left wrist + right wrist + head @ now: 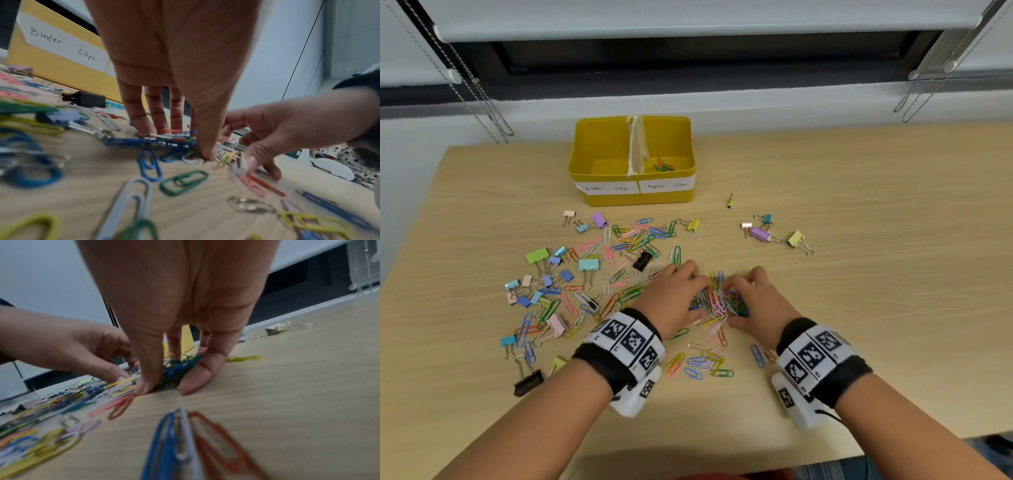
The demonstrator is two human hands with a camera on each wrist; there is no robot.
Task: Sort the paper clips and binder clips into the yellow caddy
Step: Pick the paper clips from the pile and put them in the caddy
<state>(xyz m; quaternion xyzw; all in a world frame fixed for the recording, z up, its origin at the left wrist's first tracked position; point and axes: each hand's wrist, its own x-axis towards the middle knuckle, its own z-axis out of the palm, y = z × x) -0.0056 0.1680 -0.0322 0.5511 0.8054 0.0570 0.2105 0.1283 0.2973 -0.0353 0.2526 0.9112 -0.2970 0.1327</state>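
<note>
Hands meet over one heap in the head view: the left hand and right hand cup a pile of paper clips between them on the table, the yellow caddy straight ahead beyond the pile, its paper-clip side on the right, nearer the right hand. Binder clips lie scattered to the left. From the left wrist, fingers and thumb curl onto the clips, raking them inward. From the right wrist, thumb and fingers pinch a blue-green bunch against the table.

1 caddy, 2 hands, clips uncountable
</note>
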